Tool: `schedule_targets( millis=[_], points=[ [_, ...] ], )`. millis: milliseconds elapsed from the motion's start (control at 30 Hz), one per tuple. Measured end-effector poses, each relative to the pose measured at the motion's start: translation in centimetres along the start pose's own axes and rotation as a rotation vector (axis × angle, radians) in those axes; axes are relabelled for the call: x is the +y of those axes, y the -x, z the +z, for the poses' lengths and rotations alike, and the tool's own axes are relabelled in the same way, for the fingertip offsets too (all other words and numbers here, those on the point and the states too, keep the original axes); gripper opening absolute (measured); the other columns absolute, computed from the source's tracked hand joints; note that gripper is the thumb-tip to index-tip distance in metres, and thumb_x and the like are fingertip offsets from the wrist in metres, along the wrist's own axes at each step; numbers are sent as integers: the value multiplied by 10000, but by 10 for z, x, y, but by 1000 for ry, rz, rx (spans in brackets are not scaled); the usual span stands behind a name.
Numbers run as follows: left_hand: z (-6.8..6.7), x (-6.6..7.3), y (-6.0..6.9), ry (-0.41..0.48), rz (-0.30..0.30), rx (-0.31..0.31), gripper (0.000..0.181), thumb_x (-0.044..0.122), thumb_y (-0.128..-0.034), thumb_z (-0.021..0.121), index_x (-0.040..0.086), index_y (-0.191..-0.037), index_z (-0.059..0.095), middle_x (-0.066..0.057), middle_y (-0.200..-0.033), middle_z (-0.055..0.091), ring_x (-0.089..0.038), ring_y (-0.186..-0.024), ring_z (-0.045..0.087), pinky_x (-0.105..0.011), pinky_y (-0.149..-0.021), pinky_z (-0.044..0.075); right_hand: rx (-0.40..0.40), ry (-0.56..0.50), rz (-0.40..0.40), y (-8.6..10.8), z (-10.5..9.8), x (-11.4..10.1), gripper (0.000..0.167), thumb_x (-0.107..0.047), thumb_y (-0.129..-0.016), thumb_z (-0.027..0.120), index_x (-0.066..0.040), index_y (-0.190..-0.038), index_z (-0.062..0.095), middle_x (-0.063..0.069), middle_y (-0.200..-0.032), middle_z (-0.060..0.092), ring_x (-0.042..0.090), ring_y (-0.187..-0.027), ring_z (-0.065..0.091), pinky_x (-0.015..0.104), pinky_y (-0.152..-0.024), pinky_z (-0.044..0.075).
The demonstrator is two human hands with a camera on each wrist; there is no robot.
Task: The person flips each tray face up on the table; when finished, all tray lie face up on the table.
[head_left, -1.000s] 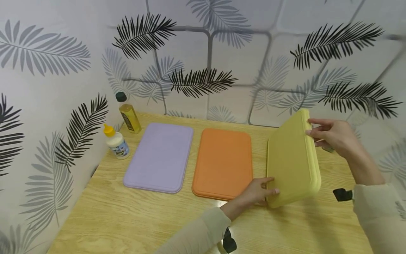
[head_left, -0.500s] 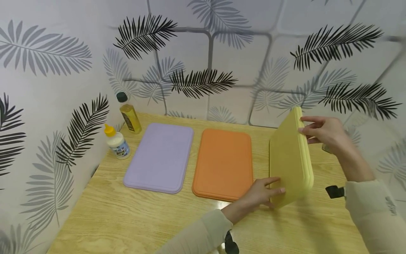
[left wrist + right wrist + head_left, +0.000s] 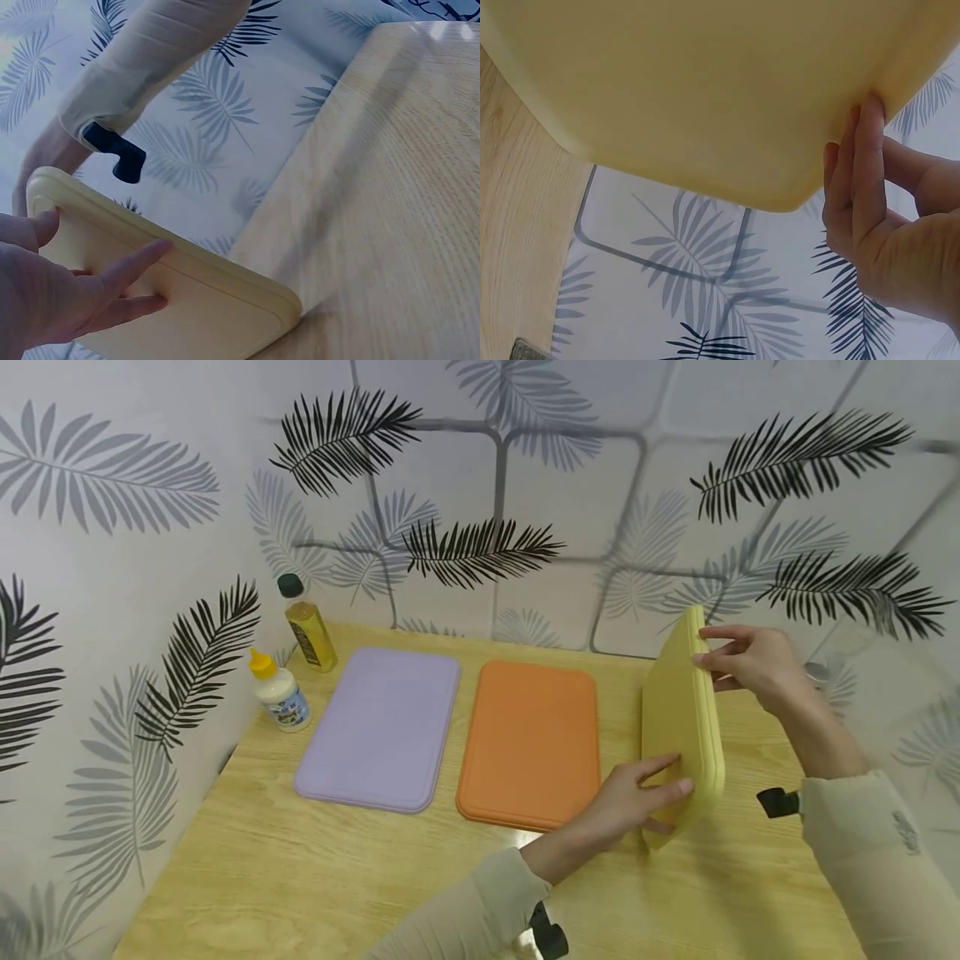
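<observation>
A yellow rectangular board with rounded corners stands tilted on its long edge, right of a flat orange board. My right hand pinches its raised edge near the far corner. In the right wrist view, that hand's fingers lie straight against the board's far face. My left hand touches the near face low down. The left wrist view shows its fingers extended on that surface, not curled round an edge. A lilac board lies flat farther left.
At the back left stand a green-capped bottle of yellow liquid and a white bottle with a yellow nozzle. A patterned wall closes off the wooden table's back. A small greyish object shows behind my right wrist.
The yellow board has swung more upright, its raised edge moving left with my right hand. My left hand has slid slightly right and up. The orange and lilac boards stay put.
</observation>
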State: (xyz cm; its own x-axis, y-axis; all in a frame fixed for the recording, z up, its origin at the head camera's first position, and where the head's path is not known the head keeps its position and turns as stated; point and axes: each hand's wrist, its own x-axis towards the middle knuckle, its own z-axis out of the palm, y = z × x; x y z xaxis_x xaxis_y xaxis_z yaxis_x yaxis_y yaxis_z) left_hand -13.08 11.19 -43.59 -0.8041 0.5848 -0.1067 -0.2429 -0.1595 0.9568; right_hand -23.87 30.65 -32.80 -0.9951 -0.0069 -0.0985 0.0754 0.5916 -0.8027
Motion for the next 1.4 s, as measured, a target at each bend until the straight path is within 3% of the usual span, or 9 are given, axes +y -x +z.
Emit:
schedule_targets(
  millis=[200,367,567,667,900,1200,1400],
  points=[
    [2,14,1,-34,22,19,525,299,-978,577,145,-1459,431,30,-1502,371,-158,-1044,639,-329,-643,586,-9,2,3,-2,6,-6,543,-119,-914,664,64,-1381,456,21,-837,629,107,-661,657,334,-641,588],
    [4,23,-1,-3,32,9,571,289,-980,576,135,-1490,372,11,-1527,331,-145,-1064,610,-362,-652,589,-16,-11,-12,-3,11,-12,524,-79,-905,667,88,-1358,465,20,-820,637,104,-645,656,346,-635,589],
    [3,30,-2,-24,15,23,628,290,-947,629,206,-1503,350,21,-1514,352,-118,-962,641,-366,-619,588,-27,11,-39,-5,18,-18,510,-57,-902,662,104,-1346,471,101,-872,654,105,-635,657,347,-628,588],
    [3,34,-2,-38,0,46,642,272,-923,667,224,-1491,372,17,-1501,374,-132,-988,642,-365,-601,587,-23,21,-50,-7,22,-19,489,-43,-899,659,107,-1330,483,139,-895,647,108,-628,660,349,-621,588],
    [5,42,-2,-44,-55,96,682,219,-891,712,166,-1485,381,-83,-1455,442,-196,-1052,634,-358,-606,587,-32,41,-49,-8,30,-21,483,-33,-906,645,103,-1338,477,232,-958,639,116,-632,665,360,-622,588],
    [3,47,-2,12,-73,129,604,62,-858,725,142,-1408,489,-39,-1340,556,-181,-864,669,-397,-629,587,-66,82,-59,-10,38,-22,477,-43,-907,649,86,-1339,491,264,-979,647,171,-615,680,329,-592,584],
    [1,43,-2,46,-91,134,548,-17,-861,691,62,-1371,503,-68,-1242,620,-220,-853,682,-404,-642,587,-85,130,-66,-9,47,-20,480,-49,-905,646,80,-1342,495,232,-947,652,197,-607,682,335,-593,584]
  ],
)
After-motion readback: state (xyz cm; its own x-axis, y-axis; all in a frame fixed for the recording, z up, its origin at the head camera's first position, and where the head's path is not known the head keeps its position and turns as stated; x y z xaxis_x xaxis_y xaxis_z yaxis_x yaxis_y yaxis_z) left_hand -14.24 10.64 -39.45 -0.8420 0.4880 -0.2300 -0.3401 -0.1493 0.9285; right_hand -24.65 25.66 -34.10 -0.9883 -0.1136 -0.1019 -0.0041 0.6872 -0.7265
